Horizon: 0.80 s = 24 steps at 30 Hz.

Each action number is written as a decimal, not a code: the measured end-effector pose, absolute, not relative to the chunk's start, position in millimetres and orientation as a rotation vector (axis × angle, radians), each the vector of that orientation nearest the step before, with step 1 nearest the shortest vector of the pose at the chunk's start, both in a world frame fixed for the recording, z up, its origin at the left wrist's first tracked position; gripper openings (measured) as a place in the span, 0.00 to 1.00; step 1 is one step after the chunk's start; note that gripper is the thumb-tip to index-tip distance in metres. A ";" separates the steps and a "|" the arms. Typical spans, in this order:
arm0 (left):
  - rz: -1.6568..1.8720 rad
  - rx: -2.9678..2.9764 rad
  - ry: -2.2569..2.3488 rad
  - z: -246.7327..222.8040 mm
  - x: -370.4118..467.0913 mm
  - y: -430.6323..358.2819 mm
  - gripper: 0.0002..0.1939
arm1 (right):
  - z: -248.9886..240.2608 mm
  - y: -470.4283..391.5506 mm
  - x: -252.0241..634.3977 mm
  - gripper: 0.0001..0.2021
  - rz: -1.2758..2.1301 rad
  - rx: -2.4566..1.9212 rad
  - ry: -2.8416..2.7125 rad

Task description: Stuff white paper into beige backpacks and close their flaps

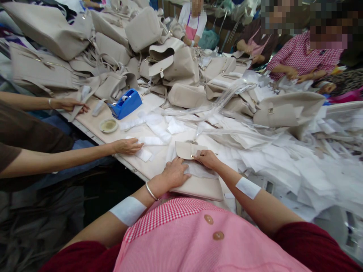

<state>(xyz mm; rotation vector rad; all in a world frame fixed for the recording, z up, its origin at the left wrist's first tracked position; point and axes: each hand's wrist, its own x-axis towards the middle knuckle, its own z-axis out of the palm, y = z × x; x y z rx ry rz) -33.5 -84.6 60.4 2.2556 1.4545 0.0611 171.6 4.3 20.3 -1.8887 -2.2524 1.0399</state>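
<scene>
A beige bag (202, 186) lies flat on the table right in front of me, with a thin whitish sheet (202, 170) over its middle. Its flap (183, 150) with a small gold clasp is at the far end. My left hand (175, 173) rests on the sheet and the bag's left side, fingers spread and holding nothing. At the right of the clasp, my right hand (208, 158) has its fingers closed on the edge of the flap.
A blue tape dispenser (126, 104) and a small round dish (108, 125) stand at the left, near a co-worker's hands (129, 146). Beige bags (181, 68) are heaped behind. White sheets (283, 162) cover the right side. Other people work across the table.
</scene>
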 end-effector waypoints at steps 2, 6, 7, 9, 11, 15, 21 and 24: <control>0.086 2.245 1.469 59.7 -34.6 -85.4 0.18 | 21.2 0.9 169.4 0.20 0.984 -1.863 -2.264; 0.127 2.231 1.483 58.6 -37.2 -86.6 0.19 | 21.5 -5.8 165.2 0.16 0.818 -1.743 -2.368; 0.135 2.230 1.483 58.1 -37.6 -86.9 0.20 | 21.2 -7.2 164.8 0.16 0.794 -1.715 -2.392; 0.159 2.232 1.486 56.8 -37.9 -87.6 0.19 | 20.5 -9.4 165.1 0.14 0.770 -1.658 -2.439; 0.186 2.235 1.498 55.3 -37.8 -88.6 0.19 | 19.9 -11.6 166.5 0.14 0.763 -1.579 -2.503; 0.227 2.221 1.555 52.6 -38.6 -91.3 0.20 | 21.4 -20.2 169.1 0.15 0.657 -1.447 -2.704; 0.244 2.176 1.587 48.8 -39.8 -93.4 0.21 | 32.2 -38.7 161.6 0.15 0.472 -1.391 -2.994; 0.253 2.166 1.604 46.8 -39.7 -92.2 0.21 | 35.8 -44.9 153.7 0.16 0.447 -1.419 -3.050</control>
